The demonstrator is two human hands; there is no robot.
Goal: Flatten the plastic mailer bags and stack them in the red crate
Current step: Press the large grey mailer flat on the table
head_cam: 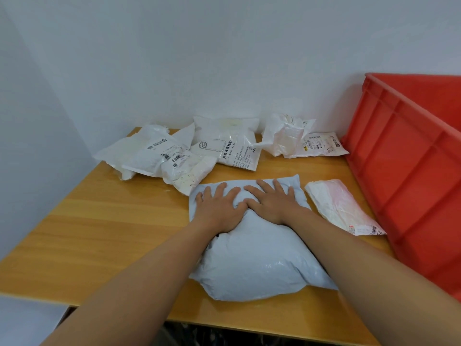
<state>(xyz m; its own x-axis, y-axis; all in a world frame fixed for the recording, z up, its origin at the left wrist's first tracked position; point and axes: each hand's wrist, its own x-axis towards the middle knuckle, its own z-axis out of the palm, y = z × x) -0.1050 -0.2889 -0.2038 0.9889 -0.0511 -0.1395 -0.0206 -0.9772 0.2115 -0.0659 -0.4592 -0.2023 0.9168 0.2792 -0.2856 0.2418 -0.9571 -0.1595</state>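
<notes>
Blue plastic, the puffed mailer bag point(252, 255) lay mid-worktop point(104, 226), left of the red crate point(409, 176). Both grips, left hand point(219, 208) and right hand point(270, 202), pressed it flat-fingered, gripping nothing. Pushing air toward the open end would probably flatten it best.

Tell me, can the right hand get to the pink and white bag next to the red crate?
Probably yes. The right hand presses flat on the puffy pale blue plastic mailer bag, and the flat pink and white plastic bag lies just beside it, nothing between them.
</notes>
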